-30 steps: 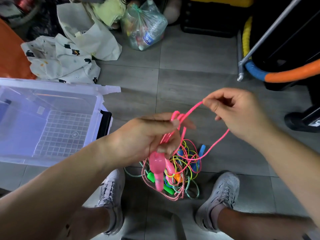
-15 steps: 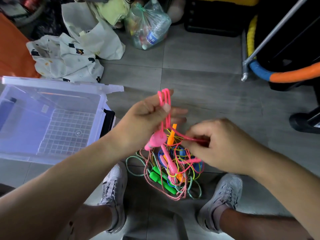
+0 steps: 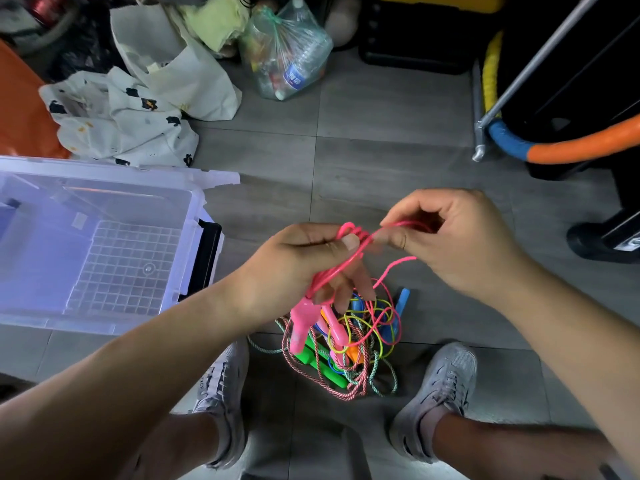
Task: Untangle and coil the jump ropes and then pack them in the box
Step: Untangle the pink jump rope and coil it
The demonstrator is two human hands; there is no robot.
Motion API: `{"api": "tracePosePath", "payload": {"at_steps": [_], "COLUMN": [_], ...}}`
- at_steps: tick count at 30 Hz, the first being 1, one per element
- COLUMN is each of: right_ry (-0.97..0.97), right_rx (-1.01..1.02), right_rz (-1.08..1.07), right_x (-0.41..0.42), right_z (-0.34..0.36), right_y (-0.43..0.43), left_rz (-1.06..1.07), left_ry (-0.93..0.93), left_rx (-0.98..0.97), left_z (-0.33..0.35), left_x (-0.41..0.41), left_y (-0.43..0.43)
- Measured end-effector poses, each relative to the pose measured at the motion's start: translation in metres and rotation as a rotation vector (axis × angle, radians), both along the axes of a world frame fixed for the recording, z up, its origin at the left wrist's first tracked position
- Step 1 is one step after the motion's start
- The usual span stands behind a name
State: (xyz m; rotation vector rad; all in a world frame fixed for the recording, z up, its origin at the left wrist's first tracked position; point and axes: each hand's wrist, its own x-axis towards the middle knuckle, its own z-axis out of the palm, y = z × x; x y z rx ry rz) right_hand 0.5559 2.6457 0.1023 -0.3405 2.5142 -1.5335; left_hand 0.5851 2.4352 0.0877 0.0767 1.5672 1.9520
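Left hand [image 3: 298, 265], right hand [image 3: 453, 244] pinch pink rope [image 3: 349, 258] (seemingly looped).

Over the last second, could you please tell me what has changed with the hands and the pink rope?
The right hand dipped to the tangled pile, then rose again, feeding another pink rope loop toward the left hand. The left hand kept gripping the gathered loops. The clear box stayed open and without ropes.
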Motion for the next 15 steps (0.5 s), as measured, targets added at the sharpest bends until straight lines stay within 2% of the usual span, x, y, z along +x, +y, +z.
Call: {"api": "tracePosePath", "payload": {"at_steps": [3,7,9,15], "right_ry": [-0.038,-0.216,-0.304,-0.137], "right_rx": [0.03,0.072,0.092,0.34], "right_rz": [-0.026,0.02,0.063,0.356], "right_x": [-0.003,0.005,0.014,0.025], "right_z": [-0.011,-0.035,-0.039,-0.015], "right_y": [0.002,-0.004,-0.011,-0.017], "left_rz": [0.012,0.122,0.182,0.251], "left_ry": [-0.1,-0.269,-0.276,-0.282], "left_rx": [0.108,0.353,0.418,0.42], "left_z": [0.0,0.007,0.011,0.008], "left_x": [-0.004,-0.007,-0.009,-0.009], "left_y": [-0.004,-0.008,-0.008,-0.006]}}
